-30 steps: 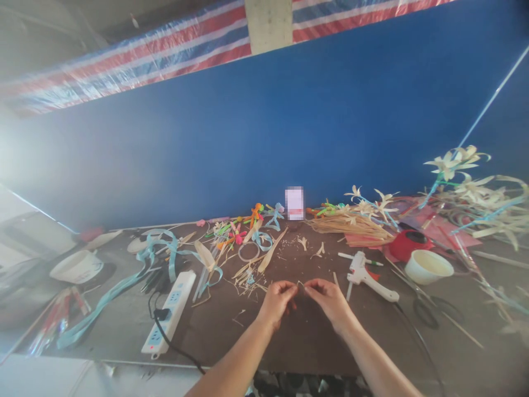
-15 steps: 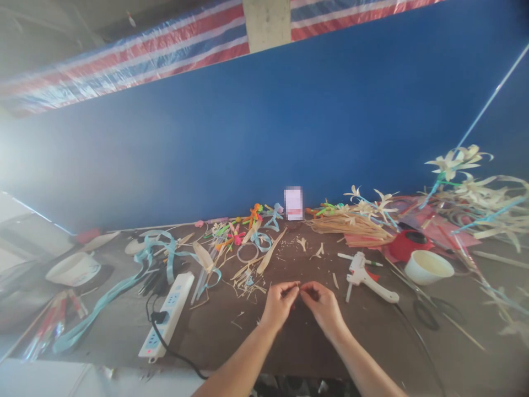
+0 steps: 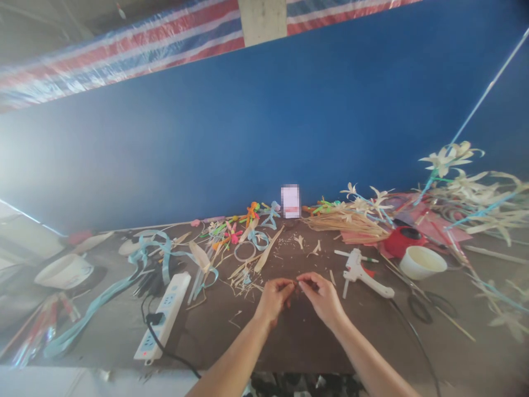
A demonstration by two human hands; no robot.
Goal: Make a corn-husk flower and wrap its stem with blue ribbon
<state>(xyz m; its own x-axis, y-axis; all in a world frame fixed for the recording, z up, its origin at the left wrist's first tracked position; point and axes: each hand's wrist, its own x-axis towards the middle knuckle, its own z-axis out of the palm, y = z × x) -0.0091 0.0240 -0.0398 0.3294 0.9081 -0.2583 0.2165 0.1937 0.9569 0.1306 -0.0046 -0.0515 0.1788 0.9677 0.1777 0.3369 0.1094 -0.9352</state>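
Observation:
Near the front middle of the dark table (image 3: 306, 342), my left hand (image 3: 274, 299) and my right hand (image 3: 321, 296) meet almost fingertip to fingertip. Each is closed in a pinch of thumb and forefinger. Whatever lies between the fingertips is too small to make out. Beyond the hands lie small pale scraps and two little husk flowers (image 3: 299, 241). A white glue gun (image 3: 363, 275) rests to the right of my right hand. Dry husk strips (image 3: 268, 251) and a clear ring (image 3: 245, 251) lie beyond my left hand.
On the left are a white power strip (image 3: 163, 317), blue ribbon (image 3: 93, 311) and a white bowl (image 3: 65, 271). At right stand a cream cup (image 3: 422, 263), a red tape roll (image 3: 403, 241), scissors (image 3: 419, 309) and husk flowers on stems (image 3: 444, 160). A blue panel (image 3: 268, 127) rises behind.
The view has shifted slightly, so the table items sit a little further left. My right hand has risen slightly against my left; both stay pinched close together.

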